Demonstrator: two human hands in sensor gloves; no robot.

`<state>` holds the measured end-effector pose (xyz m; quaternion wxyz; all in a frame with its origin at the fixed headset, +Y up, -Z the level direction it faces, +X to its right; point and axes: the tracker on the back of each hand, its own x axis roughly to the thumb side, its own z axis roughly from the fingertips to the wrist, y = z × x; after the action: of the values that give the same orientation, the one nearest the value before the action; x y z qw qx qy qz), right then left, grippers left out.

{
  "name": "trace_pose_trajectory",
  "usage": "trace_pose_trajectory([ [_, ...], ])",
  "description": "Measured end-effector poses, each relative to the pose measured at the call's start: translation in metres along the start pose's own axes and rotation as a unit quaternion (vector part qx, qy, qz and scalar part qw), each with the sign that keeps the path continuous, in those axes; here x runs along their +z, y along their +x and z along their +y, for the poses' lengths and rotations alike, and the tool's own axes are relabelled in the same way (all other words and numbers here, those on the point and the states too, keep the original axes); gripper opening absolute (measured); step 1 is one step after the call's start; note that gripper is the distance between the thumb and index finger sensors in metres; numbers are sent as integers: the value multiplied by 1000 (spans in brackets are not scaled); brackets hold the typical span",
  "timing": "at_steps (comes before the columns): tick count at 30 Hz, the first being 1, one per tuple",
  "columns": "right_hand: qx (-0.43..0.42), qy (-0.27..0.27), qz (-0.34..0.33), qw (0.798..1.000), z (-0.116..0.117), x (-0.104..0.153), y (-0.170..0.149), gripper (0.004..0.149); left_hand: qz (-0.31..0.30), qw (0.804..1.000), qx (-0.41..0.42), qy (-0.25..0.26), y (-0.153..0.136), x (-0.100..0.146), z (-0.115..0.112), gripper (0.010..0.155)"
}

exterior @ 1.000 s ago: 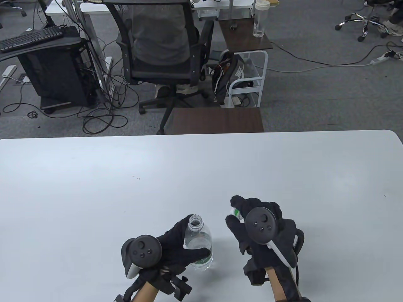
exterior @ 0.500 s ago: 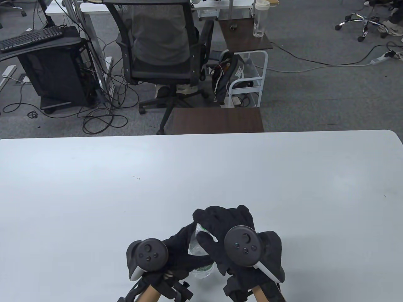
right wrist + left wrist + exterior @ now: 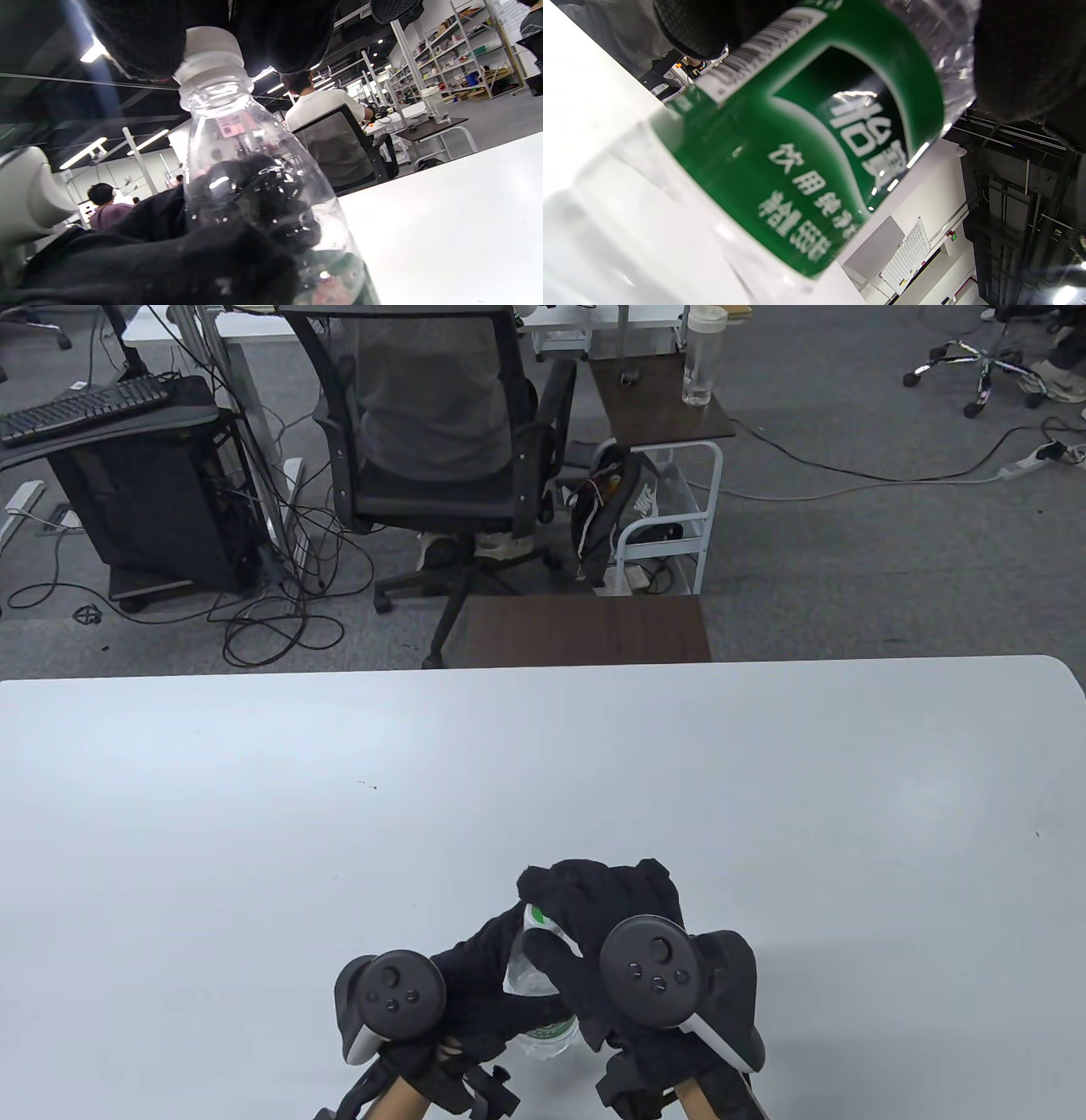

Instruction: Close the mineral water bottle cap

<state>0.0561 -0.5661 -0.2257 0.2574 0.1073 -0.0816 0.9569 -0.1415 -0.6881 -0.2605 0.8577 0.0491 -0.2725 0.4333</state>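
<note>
A clear plastic water bottle [image 3: 543,1035] with a green label [image 3: 814,140] stands on the white table [image 3: 543,780] near its front edge. My left hand [image 3: 492,984] grips the bottle's body. My right hand [image 3: 594,916] is over the bottle's top and its fingers [image 3: 280,38] hold the white cap [image 3: 210,46], which sits on the bottle's neck [image 3: 212,97]. In the table view only a sliver of the cap [image 3: 536,918] shows between the fingers. The bottle also shows in the right wrist view [image 3: 263,203], upright, with my left hand [image 3: 148,254] around it.
A brown side table [image 3: 585,628] stands just beyond the table's far edge. An office chair [image 3: 433,449] with a seated person is behind it. The table's front edge lies just below my hands.
One second ago my right hand held the cap to the right of the open bottle. It moved left and brought the cap onto the neck. Since half a second ago little has moved.
</note>
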Motion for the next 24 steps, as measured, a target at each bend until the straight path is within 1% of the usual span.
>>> trace_pose_trajectory([
  [2,-4,-3,5,1000,1,-1,-1,56,2,1000,-2,0,0,0,1,92],
  [4,-14,-1,-4,1000,3,0,-4,67,3,1000,-4,2,0,0,1,92],
  [5,-23,1,-8,1000,3,0,-4,68,3,1000,-4,2,0,0,1,92],
  [6,-34,5,-11,999,3,0,-5,69,3,1000,-5,2,0,0,2,92],
  [8,-42,5,-14,999,4,-1,-6,62,5,1000,-4,3,0,0,2,92],
  [10,-36,25,-23,999,5,-2,-7,60,5,1000,0,4,-1,0,3,92],
  [12,-53,36,-28,998,7,-3,-7,56,4,1000,0,5,0,0,4,92],
  [15,-56,19,-21,998,9,-3,-7,52,3,1000,-3,4,0,1,3,92],
  [17,-40,7,-14,999,10,-3,-7,55,3,1000,-2,3,0,1,3,92],
  [18,-26,-10,-7,1000,11,-2,-7,57,2,1000,-3,2,0,1,3,92],
  [20,-4,-34,1,999,11,-2,-9,65,4,1000,-3,7,0,1,3,92],
  [21,-13,-36,-3,999,12,-1,-11,71,5,1000,0,7,-1,1,3,92],
  [22,-31,-31,-11,999,13,-2,-13,71,6,1000,2,4,-1,1,3,92],
  [24,-65,0,-33,997,16,-3,-18,68,6,1000,-3,5,-2,1,3,92],
])
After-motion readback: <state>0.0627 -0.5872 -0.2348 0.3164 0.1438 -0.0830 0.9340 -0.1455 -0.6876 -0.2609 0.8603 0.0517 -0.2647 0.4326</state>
